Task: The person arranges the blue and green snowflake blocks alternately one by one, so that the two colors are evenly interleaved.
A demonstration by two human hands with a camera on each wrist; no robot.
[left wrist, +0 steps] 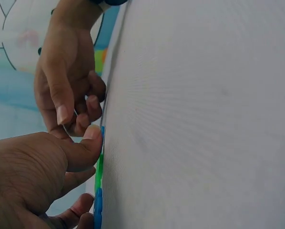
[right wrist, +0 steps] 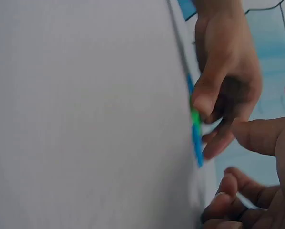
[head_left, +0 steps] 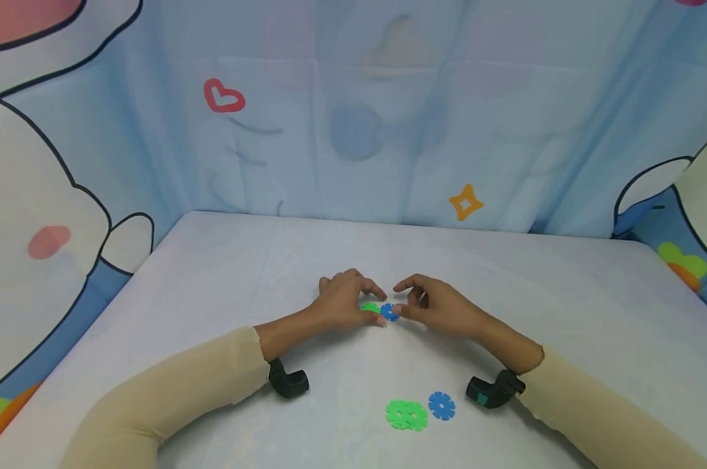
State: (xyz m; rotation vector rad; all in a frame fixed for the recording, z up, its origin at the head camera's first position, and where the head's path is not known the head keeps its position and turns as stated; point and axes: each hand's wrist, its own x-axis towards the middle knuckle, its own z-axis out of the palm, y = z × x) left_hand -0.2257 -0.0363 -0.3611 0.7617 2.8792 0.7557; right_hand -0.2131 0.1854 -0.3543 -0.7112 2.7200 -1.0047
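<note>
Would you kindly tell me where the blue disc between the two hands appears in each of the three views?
Head: the blue disc lies at centre, flat on the table, between the fingertips of both hands.
Left wrist: seen edge-on as a blue sliver by the left thumb tip, at centre left.
Right wrist: an edge-on blue strip right of centre.
Shared landmark: the green disc touching it.

No readable text, label, brand, number or sign shows in any view.
</note>
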